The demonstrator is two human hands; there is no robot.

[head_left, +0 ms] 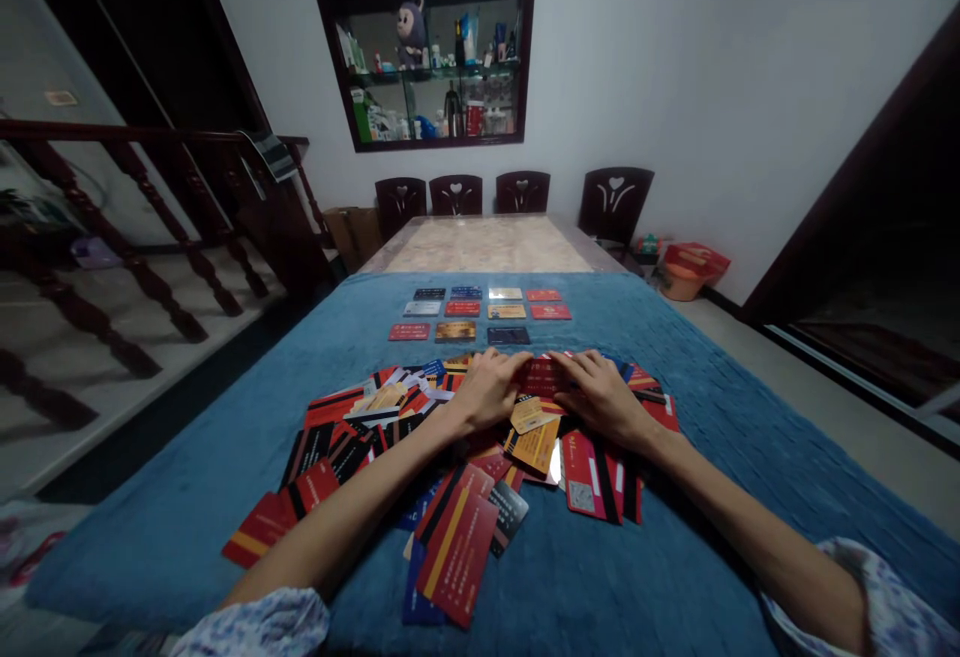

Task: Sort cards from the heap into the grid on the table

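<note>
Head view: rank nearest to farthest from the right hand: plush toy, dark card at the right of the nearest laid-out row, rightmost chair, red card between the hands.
From the right hand:
1. Red card: against it, on its left.
2. Dark card: just beyond, to the left.
3. Rightmost chair: well ahead.
4. Plush toy: farthest back, left and high.

Red rectangular card, between bare left hand and bare right hand: edges covered by fingers; lettering too small to read. Heap of overlapping multicoloured cards, beneath both hands: partly hidden by bare forearms. Small multicoloured cards in rows, beyond both hands: print illegible. White sleeves with blue patterning, behind both hands: cut off by picture edges.
</note>
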